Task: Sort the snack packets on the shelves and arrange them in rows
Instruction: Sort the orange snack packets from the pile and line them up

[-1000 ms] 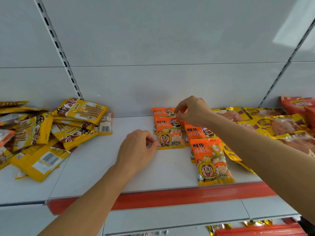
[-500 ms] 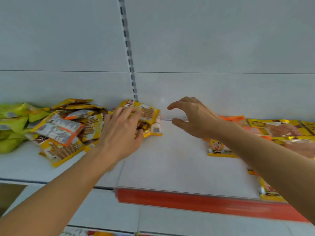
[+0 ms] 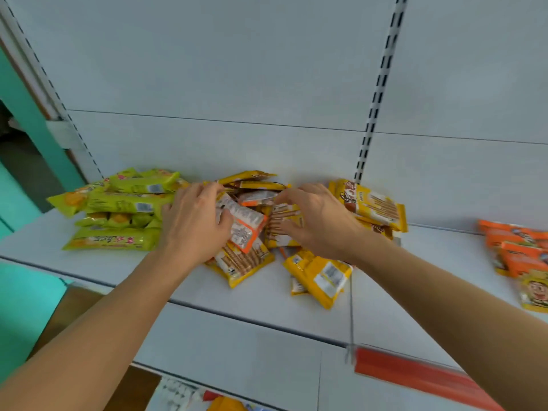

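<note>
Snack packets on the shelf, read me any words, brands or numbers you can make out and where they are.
None can be read for certain.
Green packets: red characters, blurred.
Yellow packets: barcode labels, too small.
Orange packets: cartoon face, print blurred.

The white metal shelf (image 3: 207,292) carries three groups of packets: green-yellow plastic packets (image 3: 118,200) stacked at the left, a loose heap of yellow foil stick-biscuit packets (image 3: 318,275) at the centre, and orange packets (image 3: 516,250) at the right.
</note>
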Tool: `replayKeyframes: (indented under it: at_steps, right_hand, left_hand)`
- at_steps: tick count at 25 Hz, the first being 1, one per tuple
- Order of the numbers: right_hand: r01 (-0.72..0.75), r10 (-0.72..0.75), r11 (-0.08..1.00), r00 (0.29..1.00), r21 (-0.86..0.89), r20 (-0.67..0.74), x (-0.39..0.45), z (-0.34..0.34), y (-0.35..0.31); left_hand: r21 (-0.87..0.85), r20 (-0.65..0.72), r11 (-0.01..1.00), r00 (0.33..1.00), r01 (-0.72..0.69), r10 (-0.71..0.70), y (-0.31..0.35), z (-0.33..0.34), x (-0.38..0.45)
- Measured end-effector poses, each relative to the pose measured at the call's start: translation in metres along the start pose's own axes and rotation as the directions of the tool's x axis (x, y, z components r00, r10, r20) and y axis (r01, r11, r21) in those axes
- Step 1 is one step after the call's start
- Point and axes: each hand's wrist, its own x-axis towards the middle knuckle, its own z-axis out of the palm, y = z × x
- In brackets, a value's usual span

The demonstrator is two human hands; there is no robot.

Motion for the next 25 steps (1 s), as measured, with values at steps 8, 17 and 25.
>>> replayKeyframes:
  at_steps: [8, 17, 25]
  right_hand:
    - [-0.027, 0.027, 0.995, 1.0, 0.091, 0.004, 0.029, 0.049, -0.041]
    - [-0.049, 0.175, 0.942, 0.914, 0.331, -0.365, 0.02, 0.02, -0.051]
    - [-0.188, 0.508, 0.38, 0.861, 0.906, -0.035, -0.022, -0.031, -0.007]
  left_hand:
    - [-0.461, 0.101, 0.882, 0.993, 0.102, -0.062, -0.039, 0.002, 0.013]
    - [-0.955, 0.154, 0.255, 0.988, 0.15, -0.007, 0.008, -0.038, 0.036]
    - [-0.928, 0.332, 0.253, 0.916, 0.275, 0.224, 0.068, -0.007, 0.039]
